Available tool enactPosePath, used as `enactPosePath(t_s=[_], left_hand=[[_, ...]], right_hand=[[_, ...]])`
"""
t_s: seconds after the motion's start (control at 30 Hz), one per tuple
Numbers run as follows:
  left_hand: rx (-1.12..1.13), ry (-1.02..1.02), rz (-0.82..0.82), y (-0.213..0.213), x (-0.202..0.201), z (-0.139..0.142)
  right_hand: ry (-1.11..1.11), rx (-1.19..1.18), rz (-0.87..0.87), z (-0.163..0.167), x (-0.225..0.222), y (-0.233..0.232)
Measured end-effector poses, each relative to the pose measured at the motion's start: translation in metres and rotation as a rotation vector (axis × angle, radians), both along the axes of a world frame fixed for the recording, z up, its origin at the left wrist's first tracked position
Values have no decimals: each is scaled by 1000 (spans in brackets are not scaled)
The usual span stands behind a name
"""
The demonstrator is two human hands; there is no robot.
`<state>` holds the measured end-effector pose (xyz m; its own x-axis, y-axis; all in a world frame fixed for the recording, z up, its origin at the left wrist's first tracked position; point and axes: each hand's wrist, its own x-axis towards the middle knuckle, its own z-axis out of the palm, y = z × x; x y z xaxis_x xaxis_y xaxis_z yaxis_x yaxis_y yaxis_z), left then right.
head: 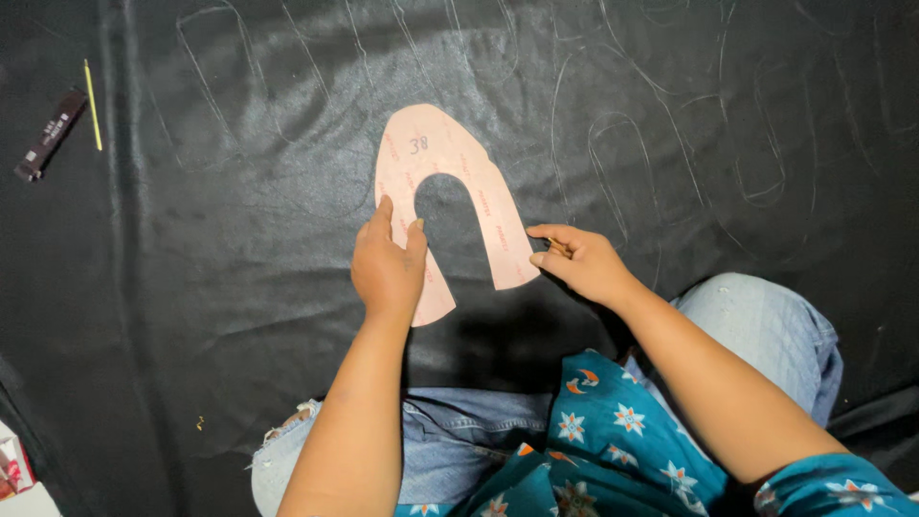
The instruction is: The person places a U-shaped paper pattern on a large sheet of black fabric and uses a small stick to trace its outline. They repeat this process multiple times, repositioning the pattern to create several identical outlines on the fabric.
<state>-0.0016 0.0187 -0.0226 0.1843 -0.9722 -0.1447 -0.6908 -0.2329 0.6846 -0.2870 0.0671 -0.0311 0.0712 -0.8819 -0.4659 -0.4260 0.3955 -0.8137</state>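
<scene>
A pink horseshoe-shaped cardboard pattern (445, 158) lies flat on a sheet of shiny black material (239, 249). My left hand (388, 268) presses down on the pattern's left leg, fingers spread over it. My right hand (579, 260) sits at the outer edge of the right leg's lower end, fingers pinched around a thin marking tool whose tip touches the black sheet beside the pattern. Faint traced outlines (622, 163) of the same shape cover the sheet.
A dark rectangular bar (48, 134) and a thin yellow stick (92, 103) lie at the upper left. My knees in blue jeans (766, 325) rest on the sheet's near edge. A small red and white box (11, 469) sits at the lower left corner.
</scene>
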Motion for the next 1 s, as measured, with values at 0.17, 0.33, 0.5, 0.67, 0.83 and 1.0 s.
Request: enactPosePath(t_s=[0.17,0.33,0.5,0.67,0.83,1.0], left_hand=[[3,-11,7,-11,1,-3],[83,-6,19,-23,4,-4],[88,-7,27,-35,8,-8],[47,-23,26,-41,14,-14],[26,-7,21,-44,18,-20],[48,-13,34,-49,19,-24]], right_hand=[[131,-430,71,8,-3,-43],[70,-258,-194,18,31,-110],[-137,-340,-123,11,68,-171],[-102,-320,-37,8,91,-206],[-14,-276,-23,10,105,-219],[58,-266,-10,10,113,-227]])
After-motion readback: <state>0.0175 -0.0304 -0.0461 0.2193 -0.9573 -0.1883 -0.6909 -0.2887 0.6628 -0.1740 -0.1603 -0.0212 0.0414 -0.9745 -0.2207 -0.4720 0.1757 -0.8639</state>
